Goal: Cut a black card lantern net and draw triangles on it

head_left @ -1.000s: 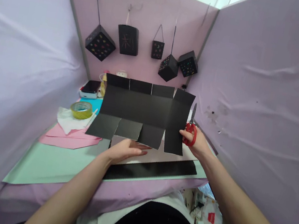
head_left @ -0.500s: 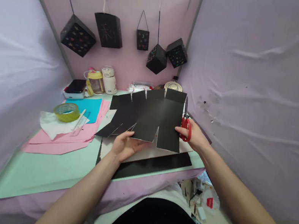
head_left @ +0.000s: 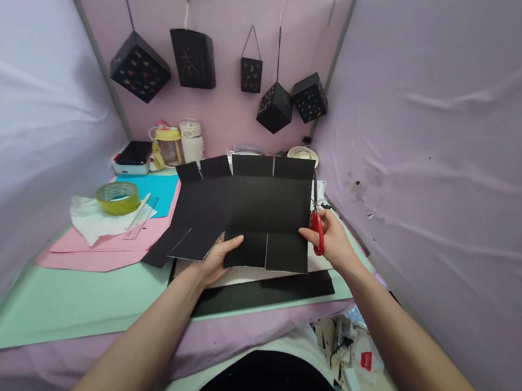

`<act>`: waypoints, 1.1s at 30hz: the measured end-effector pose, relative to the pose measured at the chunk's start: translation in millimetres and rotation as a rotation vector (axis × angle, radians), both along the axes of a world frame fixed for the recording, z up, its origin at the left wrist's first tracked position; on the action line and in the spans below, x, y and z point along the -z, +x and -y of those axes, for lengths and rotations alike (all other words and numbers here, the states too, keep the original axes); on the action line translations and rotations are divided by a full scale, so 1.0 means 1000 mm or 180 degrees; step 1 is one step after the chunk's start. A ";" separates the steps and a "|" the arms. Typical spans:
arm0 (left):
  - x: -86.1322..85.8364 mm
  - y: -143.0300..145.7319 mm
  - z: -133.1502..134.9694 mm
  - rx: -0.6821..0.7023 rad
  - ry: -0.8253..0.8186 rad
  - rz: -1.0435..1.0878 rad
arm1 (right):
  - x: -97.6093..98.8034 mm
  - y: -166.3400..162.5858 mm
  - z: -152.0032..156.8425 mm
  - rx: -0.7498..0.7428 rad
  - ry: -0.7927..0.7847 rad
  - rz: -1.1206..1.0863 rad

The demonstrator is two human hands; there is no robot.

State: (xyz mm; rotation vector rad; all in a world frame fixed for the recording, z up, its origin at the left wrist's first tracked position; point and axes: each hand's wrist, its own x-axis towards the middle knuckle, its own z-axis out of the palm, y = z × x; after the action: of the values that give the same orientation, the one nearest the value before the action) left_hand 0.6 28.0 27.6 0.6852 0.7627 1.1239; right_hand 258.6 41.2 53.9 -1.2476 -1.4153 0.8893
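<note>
A large sheet of black cardboard [head_left: 259, 205], slit into flaps along its far and near edges, is raised above the table. My left hand [head_left: 216, 260] pinches its near edge, thumb on top and the other fingers hidden beneath. At the sheet's right edge, my right hand [head_left: 329, 236] holds red-handled scissors [head_left: 319, 233], blades pointing away from me; its thumb reaches to the cardboard. Below lie a white sheet [head_left: 246, 279] and another black strip [head_left: 273, 295].
Left of the cardboard, a yellow tape roll [head_left: 118, 197] sits on white paper, over pink sheets [head_left: 103, 255] and a blue sheet [head_left: 168, 189]. Bottles [head_left: 191, 141] and a dark-topped box [head_left: 134, 156] stand at the back. Black boxes [head_left: 141, 66] hang along the pink wall.
The black cardboard has tilted and shifted left and toward me, its far flaps now showing more fully. The right hand and scissors have moved slightly down with it.
</note>
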 end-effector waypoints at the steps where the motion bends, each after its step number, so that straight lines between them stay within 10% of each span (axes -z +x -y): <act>1: -0.001 -0.002 0.000 -0.0032 0.0021 0.0009 | -0.001 -0.001 0.001 0.0040 -0.0013 -0.0028; 10: -0.006 -0.032 -0.013 -0.0531 0.0335 0.0411 | -0.013 -0.011 0.017 0.0013 -0.0110 -0.0391; 19: -0.017 -0.050 -0.019 -0.1216 -0.0023 0.0776 | 0.003 -0.012 0.052 -0.1079 -0.0482 0.0034; 33: -0.008 -0.045 -0.014 -0.0804 -0.0078 0.0751 | -0.031 -0.058 0.038 -0.0862 -0.0713 -0.2118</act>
State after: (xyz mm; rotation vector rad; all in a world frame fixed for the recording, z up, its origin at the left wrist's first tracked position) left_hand -44.3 41.9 35.7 0.4330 0.6713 1.3954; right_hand 200.4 2.8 85.0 -0.8001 -0.9680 1.5153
